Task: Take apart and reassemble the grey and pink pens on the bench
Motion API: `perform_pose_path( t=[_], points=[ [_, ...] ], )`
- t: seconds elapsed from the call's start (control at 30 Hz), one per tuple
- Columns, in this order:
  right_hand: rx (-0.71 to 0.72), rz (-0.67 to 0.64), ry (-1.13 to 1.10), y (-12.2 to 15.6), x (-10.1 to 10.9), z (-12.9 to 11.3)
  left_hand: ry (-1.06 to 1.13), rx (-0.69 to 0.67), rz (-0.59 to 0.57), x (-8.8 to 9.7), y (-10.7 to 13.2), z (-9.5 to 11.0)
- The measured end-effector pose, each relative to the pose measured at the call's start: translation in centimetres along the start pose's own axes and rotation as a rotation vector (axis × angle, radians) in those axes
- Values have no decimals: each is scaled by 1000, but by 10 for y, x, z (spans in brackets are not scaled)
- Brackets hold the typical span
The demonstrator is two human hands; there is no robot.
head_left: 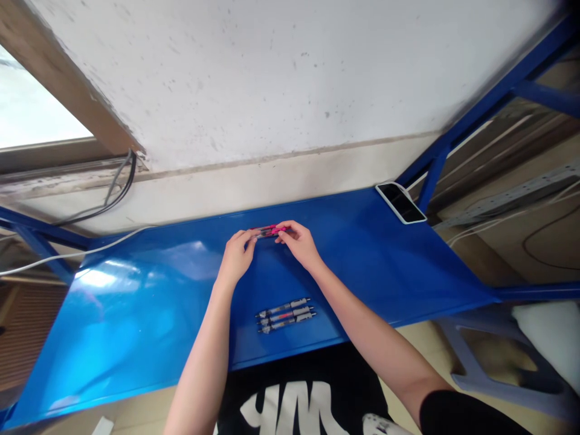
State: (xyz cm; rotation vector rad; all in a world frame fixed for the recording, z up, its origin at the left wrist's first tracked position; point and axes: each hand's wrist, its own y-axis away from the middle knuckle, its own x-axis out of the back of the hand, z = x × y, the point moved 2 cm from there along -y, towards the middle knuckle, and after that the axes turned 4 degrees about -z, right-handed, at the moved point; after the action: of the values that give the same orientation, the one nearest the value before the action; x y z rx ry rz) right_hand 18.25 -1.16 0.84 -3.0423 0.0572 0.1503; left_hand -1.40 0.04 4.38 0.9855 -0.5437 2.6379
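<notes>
Near the back of the blue table, my left hand (240,252) and my right hand (296,241) are closed around opposite ends of several pens (267,231) with pink-red parts. These pens lie roughly level, side by side, and the fingers partly cover them; their exact number cannot be made out. Closer to my body, three grey and black pens (285,315) rest in a row on the tabletop, one showing a red-orange patch. Neither hand touches that row.
The blue table (362,272) backs onto a white wall. A phone (401,202) lies at its far right corner beside a blue metal frame (435,166). A white cable (77,255) crosses the left back edge. A stool (493,356) stands at the lower right.
</notes>
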Motion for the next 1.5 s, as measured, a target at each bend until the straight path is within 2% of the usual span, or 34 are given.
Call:
perform_pose_path(
  t=[0.17, 0.5, 0.63, 0.87, 1.0, 1.13, 1.37, 1.5],
  points=[
    [-25, -47, -28, 1, -3, 4, 15, 52, -4, -4, 0, -6],
    [-85, -46, -89, -1, 0, 0, 28, 0, -44, -2, -1, -1],
    [-102, -74, -108, 0, -2, 1, 34, 18, -28, -2, 0, 0],
    [-119, -49, -45, 0, -1, 1, 69, 17, -52, -4, -1, 2],
    [-150, -48, -74, -1, -1, 0, 64, 16, -27, -2, -1, 2],
    [-109, -20, -102, -3, 0, -1, 59, 40, 9, 0, 0, 0],
    [-95, 23, 50, -2, 7, -5, 44, 38, -7, -2, -1, -1],
    [-65, -19, 102, -3, 12, -9, 39, 34, -10, -2, -1, 0]
  ],
)
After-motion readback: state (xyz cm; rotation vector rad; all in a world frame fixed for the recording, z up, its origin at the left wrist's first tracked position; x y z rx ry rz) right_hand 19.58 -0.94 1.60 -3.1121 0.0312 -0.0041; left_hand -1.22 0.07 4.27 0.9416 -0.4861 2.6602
